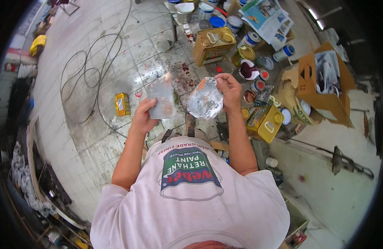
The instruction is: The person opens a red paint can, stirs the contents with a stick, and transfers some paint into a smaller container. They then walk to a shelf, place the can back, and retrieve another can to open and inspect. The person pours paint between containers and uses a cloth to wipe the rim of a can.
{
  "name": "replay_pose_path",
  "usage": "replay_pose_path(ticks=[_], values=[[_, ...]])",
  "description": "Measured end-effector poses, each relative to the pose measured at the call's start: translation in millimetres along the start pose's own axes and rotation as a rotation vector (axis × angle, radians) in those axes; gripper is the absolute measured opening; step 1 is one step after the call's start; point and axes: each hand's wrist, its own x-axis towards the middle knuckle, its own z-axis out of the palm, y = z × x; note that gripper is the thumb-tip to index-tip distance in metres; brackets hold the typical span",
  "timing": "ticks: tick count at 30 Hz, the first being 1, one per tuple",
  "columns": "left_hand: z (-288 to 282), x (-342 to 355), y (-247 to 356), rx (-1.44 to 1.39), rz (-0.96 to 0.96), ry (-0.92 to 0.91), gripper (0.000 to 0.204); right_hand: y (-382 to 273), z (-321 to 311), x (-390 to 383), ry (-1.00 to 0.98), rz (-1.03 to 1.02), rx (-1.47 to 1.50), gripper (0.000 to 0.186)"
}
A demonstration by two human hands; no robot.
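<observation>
My left hand (pixel 145 117) is closed on a flat, grey rectangular sheet (pixel 161 98), pinched at its lower left edge with the thumb on top. The sheet is somewhat blurred, and its material is hard to make out. In my right hand (pixel 230 93) is a crumpled piece of silver foil (pixel 205 99) with a rounded outline and brownish stains, gripped at its upper right edge. Both pieces are held up in front of me above the tiled floor, side by side with a small gap between them.
A small yellow tin (pixel 122 104) stands on the floor to the left, near a loosely coiled dark cable (pixel 101 74). Ahead and right are a large gold can (pixel 214 46), several paint cans, a yellow can (pixel 265 123) and a cardboard box (pixel 324 89). Dark red splatters (pixel 185 76) mark the tiles.
</observation>
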Motion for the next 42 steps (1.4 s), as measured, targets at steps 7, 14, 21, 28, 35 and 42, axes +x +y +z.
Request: replay_pose_path(ticks=[7, 14, 21, 28, 35, 42], values=[[30.0, 49.8, -42.1, 0.046, -0.053, 0.061, 0.028, 18.3, -1.5, 36.8, -0.034, -0.114, 0.033, 0.024], [-36.5, 15.7, 44.6, 0.314, 0.392, 0.513, 0.023, -34.1, -38.7, 71.0, 0.205, 0.063, -0.085, 0.025], [-78.5, -97.8, 127.8, 0.147, 0.846, 0.905, 0.037, -114.5, -30.5, 122.5, 0.307, -0.156, -0.289, 0.022], [-96.8, -77.4, 84.7, -0.012, 0.695, 0.891, 0.041, -29.8, 43.6, 120.5, -0.134, 0.199, -0.253, 0.020], [-68.1, 60.9, 84.7, 0.146, 0.290, 0.411, 0.039, 115.1, 116.5, 117.9, -0.465, 0.512, -0.001, 0.054], [-118.5, 178.9, 169.8, 0.227, 0.174, 0.350, 0.028, 133.6, 160.4, 200.2, 0.146, 0.488, -0.333, 0.056]])
